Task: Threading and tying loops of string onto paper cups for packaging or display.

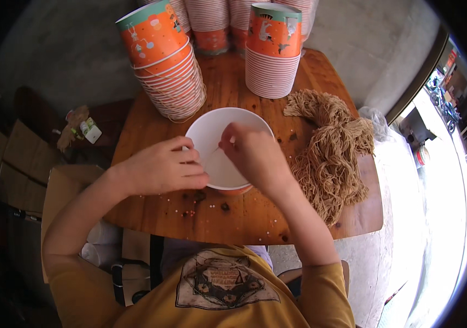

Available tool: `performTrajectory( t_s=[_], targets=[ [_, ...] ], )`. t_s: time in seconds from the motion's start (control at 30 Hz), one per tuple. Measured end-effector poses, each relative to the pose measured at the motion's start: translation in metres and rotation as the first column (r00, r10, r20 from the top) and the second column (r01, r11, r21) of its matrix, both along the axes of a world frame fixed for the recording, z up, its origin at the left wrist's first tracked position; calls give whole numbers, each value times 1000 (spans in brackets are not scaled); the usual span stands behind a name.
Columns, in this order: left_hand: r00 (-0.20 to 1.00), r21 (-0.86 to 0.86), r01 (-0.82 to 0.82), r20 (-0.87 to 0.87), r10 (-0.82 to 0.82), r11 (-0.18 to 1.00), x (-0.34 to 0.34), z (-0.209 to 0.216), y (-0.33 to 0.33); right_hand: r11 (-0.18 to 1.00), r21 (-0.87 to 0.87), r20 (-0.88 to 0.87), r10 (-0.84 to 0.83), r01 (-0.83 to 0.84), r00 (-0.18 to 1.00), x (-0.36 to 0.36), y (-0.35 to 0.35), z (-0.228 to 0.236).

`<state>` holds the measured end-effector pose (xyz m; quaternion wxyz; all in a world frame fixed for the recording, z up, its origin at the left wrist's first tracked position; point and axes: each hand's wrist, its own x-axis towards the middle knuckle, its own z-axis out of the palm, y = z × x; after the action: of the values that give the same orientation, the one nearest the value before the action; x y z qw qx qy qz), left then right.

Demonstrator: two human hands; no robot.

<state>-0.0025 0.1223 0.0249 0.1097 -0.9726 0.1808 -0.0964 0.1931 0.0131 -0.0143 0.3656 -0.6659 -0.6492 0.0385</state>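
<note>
Orange paper cups stand stacked within reach on the table; left hand curls around the white cup, steadying it, right hand pinching a thin strand inside; noodles heaped alongside.

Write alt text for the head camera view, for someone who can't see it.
A person's left hand steadies a white paper bowl on a wooden table while the right hand pinches a thin strand over it. A pile of tan strings lies right; stacks of orange paper bowls stand behind.
</note>
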Motion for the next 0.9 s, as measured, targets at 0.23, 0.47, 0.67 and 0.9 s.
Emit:
performTrajectory(
  t_s=[0.23, 0.47, 0.67, 0.9],
  targets=[
    [983, 299, -140, 154, 97, 944, -16, -13, 53, 978, 151, -984, 162, -143, 74, 74, -43, 10],
    [796, -707, -182, 302, 525, 683, -11, -19, 9, 979, 204, -963, 205, 21, -178, 45, -52, 10],
    [918, -983, 44, -31, 396, -177, 46, -20, -104, 940, 325, -924, 291, -108, -247, -17, -51, 43],
    [862, -868, -373, -455, 225, -328, 34, -11, -89, 922, 382, -890, 386, 67, -243, 14, -55, 10]
  ],
)
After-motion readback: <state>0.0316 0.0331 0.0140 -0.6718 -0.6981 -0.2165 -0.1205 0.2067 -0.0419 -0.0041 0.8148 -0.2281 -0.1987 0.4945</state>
